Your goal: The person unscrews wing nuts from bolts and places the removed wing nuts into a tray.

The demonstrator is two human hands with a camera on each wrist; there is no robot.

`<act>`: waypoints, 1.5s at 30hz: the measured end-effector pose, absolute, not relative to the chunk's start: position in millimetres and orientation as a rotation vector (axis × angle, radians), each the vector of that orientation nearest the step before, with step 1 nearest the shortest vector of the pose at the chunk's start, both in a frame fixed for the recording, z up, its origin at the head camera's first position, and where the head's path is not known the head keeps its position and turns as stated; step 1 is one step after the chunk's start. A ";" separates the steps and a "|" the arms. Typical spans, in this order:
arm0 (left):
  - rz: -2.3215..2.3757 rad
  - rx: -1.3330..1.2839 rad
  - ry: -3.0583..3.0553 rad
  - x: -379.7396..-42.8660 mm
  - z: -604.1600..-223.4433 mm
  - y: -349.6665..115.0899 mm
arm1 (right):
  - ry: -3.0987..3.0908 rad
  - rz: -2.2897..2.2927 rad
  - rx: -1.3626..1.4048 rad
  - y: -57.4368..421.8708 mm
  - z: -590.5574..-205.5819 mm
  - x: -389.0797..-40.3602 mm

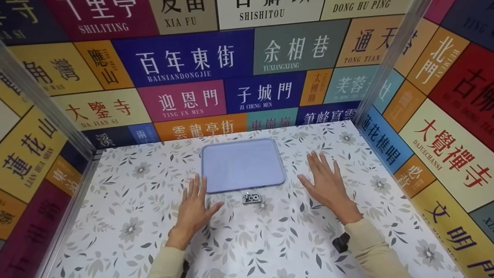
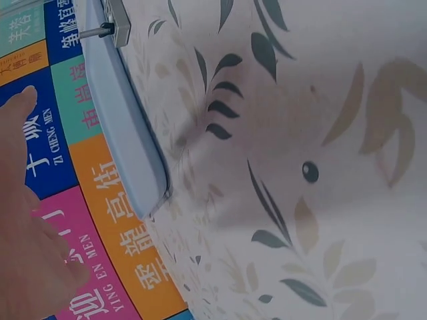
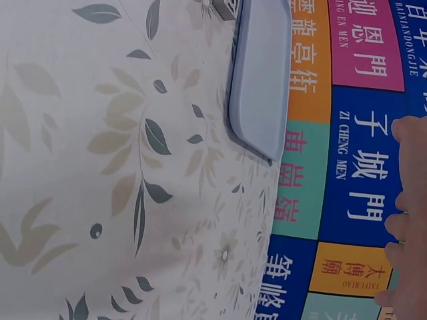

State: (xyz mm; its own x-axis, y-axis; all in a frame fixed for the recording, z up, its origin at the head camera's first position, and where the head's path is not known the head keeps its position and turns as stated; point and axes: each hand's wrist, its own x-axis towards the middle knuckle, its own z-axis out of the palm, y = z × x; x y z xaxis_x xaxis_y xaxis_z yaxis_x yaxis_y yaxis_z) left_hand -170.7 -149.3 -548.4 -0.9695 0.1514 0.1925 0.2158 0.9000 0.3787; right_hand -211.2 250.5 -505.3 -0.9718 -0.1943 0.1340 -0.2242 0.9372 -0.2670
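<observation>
A pale lavender-blue tray (image 1: 243,164) with rounded corners and a raised rim lies toward the back of the table. Just in front of it sits a small grey metal block (image 1: 251,198) with cut-outs and, in the left wrist view, a thin pin (image 2: 97,31) sticking out. My left hand (image 1: 195,210) is spread flat beside the tray's near left corner, holding nothing. To the right of the tray, my right hand (image 1: 327,184) has its fingers and thumb spread, also with nothing in it.
The table (image 1: 131,200) wears a white covering with a leaf and flower print. Panels with coloured place-name signs (image 1: 185,58) stand behind it and on both sides. Metal posts (image 1: 389,65) mark the back corners. A dark band (image 1: 341,242) is at the right wrist.
</observation>
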 end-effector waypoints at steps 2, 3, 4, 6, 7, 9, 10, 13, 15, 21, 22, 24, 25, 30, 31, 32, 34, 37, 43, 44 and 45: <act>-0.630 -0.293 -2.898 -170.3 -552.3 -145.2 | -2.979 0.456 0.337 248.1 -509.0 -210.2; -0.649 -0.296 -2.892 -170.1 -554.4 -143.0 | -2.981 0.470 0.342 246.7 -510.4 -209.6; -0.668 -0.298 -2.884 -170.0 -556.3 -140.8 | -2.980 0.483 0.348 245.4 -512.0 -209.3; -0.721 -0.293 -2.875 -170.4 -559.7 -136.5 | -2.982 0.510 0.354 242.8 -514.3 -208.9; -0.743 -0.292 -2.870 -170.7 -561.2 -134.5 | -2.981 0.519 0.358 241.5 -515.2 -208.8; -0.780 -0.289 -2.860 -171.5 -564.0 -130.8 | -2.975 0.530 0.368 239.0 -517.0 -208.9; -0.790 -0.289 -2.858 -172.0 -565.2 -129.1 | -2.965 0.531 0.374 237.9 -518.3 -209.3; -0.803 -0.299 -2.849 -172.9 -569.3 -125.1 | -2.930 0.529 0.399 234.4 -522.4 -209.9; -0.792 -0.313 -2.834 -172.8 -572.6 -122.9 | -2.919 0.532 0.414 231.7 -525.8 -210.1; -0.762 -0.354 -2.791 -171.3 -581.3 -115.9 | -2.912 0.575 0.443 222.5 -534.9 -208.8; -0.766 -0.360 -2.786 -171.3 -582.7 -114.6 | -2.905 0.587 0.450 221.0 -536.0 -208.9; -0.766 -0.371 -2.773 -171.9 -585.2 -111.7 | -2.898 0.601 0.459 217.8 -537.9 -209.2; -0.771 -0.376 -2.765 -172.3 -586.6 -110.3 | -2.895 0.611 0.466 216.5 -538.9 -209.5; -0.767 -0.387 -2.726 -174.9 -592.5 -103.0 | -2.886 0.632 0.484 210.4 -545.8 -209.9; -0.768 -0.389 -2.722 -175.3 -593.9 -101.6 | -2.881 0.635 0.491 209.2 -547.7 -209.9; -0.772 -0.388 -2.721 -175.5 -594.8 -100.3 | -2.878 0.639 0.493 208.0 -549.5 -209.4; -0.779 -0.389 -2.724 -175.7 -596.4 -97.6 | -2.870 0.647 0.495 205.3 -553.0 -208.2; -0.780 -0.394 -2.723 -176.3 -597.9 -94.3 | -2.874 0.666 0.483 200.7 -557.4 -207.2; -0.808 -0.387 -2.741 -177.4 -599.3 -90.0 | -2.879 0.670 0.484 193.2 -560.8 -207.3; -0.823 -0.384 -2.747 -177.8 -599.7 -89.1 | -2.880 0.668 0.488 192.2 -561.0 -207.6; -0.840 -0.379 -2.757 -178.1 -600.1 -88.1 | -2.882 0.669 0.491 191.2 -561.0 -207.8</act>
